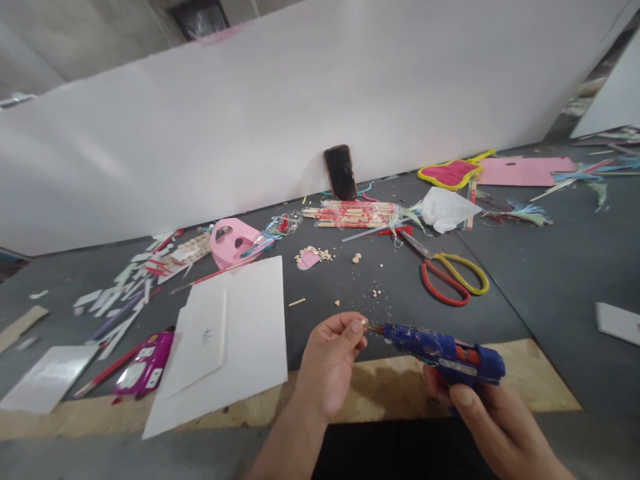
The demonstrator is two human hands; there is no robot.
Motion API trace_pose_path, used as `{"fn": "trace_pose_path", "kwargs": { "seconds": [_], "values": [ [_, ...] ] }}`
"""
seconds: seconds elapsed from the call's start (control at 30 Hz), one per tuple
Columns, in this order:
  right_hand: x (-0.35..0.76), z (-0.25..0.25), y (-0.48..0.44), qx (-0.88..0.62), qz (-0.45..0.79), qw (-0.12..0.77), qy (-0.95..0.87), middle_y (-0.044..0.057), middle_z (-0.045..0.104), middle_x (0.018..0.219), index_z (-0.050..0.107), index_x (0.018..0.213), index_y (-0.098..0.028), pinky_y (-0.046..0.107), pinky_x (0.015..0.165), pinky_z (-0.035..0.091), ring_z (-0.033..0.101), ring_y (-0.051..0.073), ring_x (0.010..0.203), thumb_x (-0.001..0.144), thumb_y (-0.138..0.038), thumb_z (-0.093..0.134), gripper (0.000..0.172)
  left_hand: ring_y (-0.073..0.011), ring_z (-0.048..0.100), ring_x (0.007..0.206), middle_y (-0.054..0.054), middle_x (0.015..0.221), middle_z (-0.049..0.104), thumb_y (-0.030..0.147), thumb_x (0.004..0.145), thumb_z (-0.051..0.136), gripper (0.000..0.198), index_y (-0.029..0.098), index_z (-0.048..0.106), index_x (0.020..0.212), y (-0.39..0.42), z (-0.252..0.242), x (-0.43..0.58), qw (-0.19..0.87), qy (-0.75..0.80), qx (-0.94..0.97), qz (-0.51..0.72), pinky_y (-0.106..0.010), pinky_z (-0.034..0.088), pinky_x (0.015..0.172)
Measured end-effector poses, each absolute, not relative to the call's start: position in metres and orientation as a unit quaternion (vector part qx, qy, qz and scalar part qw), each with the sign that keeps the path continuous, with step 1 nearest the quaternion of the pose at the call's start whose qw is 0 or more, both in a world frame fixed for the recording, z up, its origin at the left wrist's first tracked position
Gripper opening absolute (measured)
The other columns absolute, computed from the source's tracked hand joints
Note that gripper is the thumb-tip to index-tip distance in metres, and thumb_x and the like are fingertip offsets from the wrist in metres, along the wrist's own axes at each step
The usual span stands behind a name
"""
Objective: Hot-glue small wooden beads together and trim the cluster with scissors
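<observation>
My right hand (480,413) grips a blue hot glue gun (445,352) by its handle, nozzle pointing left. My left hand (333,360) is closed in a pinch on a tiny light piece, too small to name, held right at the gun's nozzle tip (373,328). Both hands hover over the near edge of the dark grey table mat (400,293), above a strip of bare plywood (380,393). Small beige beads (315,254) lie scattered on the mat just beyond my hands, beside a little pink heart shape (307,261).
White paper sheets (230,333) lie left of my hands, next to a purple packet (145,363). Red-and-yellow scissors (450,273) rest ahead right. A pack of sticks (350,213), a pink foam mask (233,241), a phone (340,172) against the white wall, paper scraps at left.
</observation>
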State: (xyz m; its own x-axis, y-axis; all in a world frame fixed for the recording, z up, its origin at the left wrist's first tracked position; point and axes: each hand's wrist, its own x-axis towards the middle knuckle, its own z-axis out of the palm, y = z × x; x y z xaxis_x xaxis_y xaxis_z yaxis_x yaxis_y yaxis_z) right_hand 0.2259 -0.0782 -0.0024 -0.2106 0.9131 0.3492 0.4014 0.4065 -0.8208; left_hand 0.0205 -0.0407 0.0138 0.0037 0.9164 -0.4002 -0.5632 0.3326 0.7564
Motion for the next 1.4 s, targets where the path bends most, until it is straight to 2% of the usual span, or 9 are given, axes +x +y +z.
{"fn": "trace_pose_path", "kwargs": {
  "seconds": [0.2,0.3,0.43,0.6,0.73,0.87,1.0,1.3,1.4],
  "values": [
    [0.233,-0.01,-0.078,-0.458,0.324,0.412,-0.718,0.002,0.07,0.082,0.059,0.1,-0.026,0.025,0.06,0.057,0.068,0.018,0.069,0.093,-0.027,0.044,0.017,-0.0079,0.051,0.064,0.0,0.071,0.061,0.032,0.064,0.082,0.021,0.016,0.073,0.073,-0.042,0.013,0.016,0.655,0.461,0.204,0.562,-0.023,0.043,0.067],
    [0.239,-0.009,-0.066,-0.506,0.227,0.385,-0.738,0.006,0.07,0.09,0.055,0.112,-0.024,0.03,0.065,0.057,0.069,0.023,0.079,0.092,-0.028,0.044,0.024,-0.0088,0.052,0.067,-0.001,0.075,0.061,0.031,0.066,0.08,0.019,0.016,0.072,0.073,-0.043,0.013,0.006,0.632,0.476,0.206,0.576,-0.024,0.043,0.069],
    [0.252,-0.01,-0.03,-0.581,0.02,0.32,-0.748,0.017,0.065,0.108,0.039,0.134,-0.014,0.044,0.075,0.054,0.065,0.033,0.095,0.09,-0.036,0.043,0.049,-0.01,0.052,0.07,-0.001,0.079,0.062,0.03,0.068,0.079,0.016,0.016,0.072,0.074,-0.047,0.011,-0.01,0.601,0.486,0.197,0.603,-0.024,0.043,0.068],
    [0.27,-0.013,0.008,-0.599,-0.112,0.176,-0.773,0.023,0.064,0.102,0.042,0.132,-0.007,0.053,0.079,0.048,0.06,0.038,0.09,0.093,-0.034,0.04,0.048,-0.0105,0.053,0.073,-0.001,0.079,0.061,0.029,0.07,0.077,0.014,0.016,0.071,0.073,-0.055,0.006,-0.022,0.598,0.477,0.188,0.616,-0.023,0.044,0.067],
    [0.263,0.001,0.011,-0.611,-0.15,0.191,-0.754,0.023,0.059,0.116,0.051,0.126,-0.015,0.054,0.077,0.046,0.054,0.042,0.099,0.091,-0.036,0.044,0.042,-0.0099,0.052,0.074,-0.001,0.08,0.06,0.029,0.072,0.076,0.013,0.017,0.071,0.073,-0.061,0.005,-0.024,0.61,0.464,0.168,0.62,-0.022,0.044,0.067],
    [0.22,0.018,0.009,-0.485,-0.069,0.279,-0.826,0.013,0.064,0.107,0.059,0.115,-0.021,0.048,0.088,0.045,0.058,0.03,0.099,0.091,-0.025,0.046,0.027,-0.0095,0.052,0.073,-0.001,0.081,0.059,0.027,0.071,0.077,0.013,0.016,0.07,0.073,-0.063,0.004,-0.024,0.626,0.448,0.148,0.621,-0.022,0.044,0.067],
    [0.162,0.016,0.019,-0.415,0.105,0.199,-0.881,0.009,0.064,0.108,0.061,0.112,-0.02,0.036,0.088,0.049,0.059,0.022,0.101,0.088,-0.015,0.05,0.027,-0.0091,0.052,0.069,-0.001,0.079,0.06,0.027,0.069,0.079,0.014,0.016,0.07,0.073,-0.067,0.003,-0.025,0.636,0.434,0.128,0.625,-0.022,0.044,0.066],
    [0.116,0.004,0.049,-0.373,0.129,0.112,-0.912,0.008,0.066,0.105,0.065,0.112,-0.019,0.032,0.084,0.049,0.061,0.019,0.093,0.082,-0.001,0.048,0.039,-0.0082,0.05,0.065,0.0,0.075,0.06,0.029,0.07,0.078,0.016,0.016,0.07,0.073,-0.074,0.0,-0.035,0.644,0.417,0.129,0.629,-0.021,0.041,0.065],
    [0.116,0.004,0.055,-0.353,0.134,0.091,-0.921,0.007,0.066,0.103,0.068,0.105,-0.021,0.029,0.082,0.048,0.062,0.017,0.091,0.084,-0.003,0.049,0.034,-0.0082,0.049,0.065,0.0,0.074,0.059,0.029,0.072,0.077,0.014,0.016,0.07,0.074,-0.075,-0.003,-0.036,0.649,0.413,0.129,0.626,-0.022,0.041,0.067]
  ]
}}
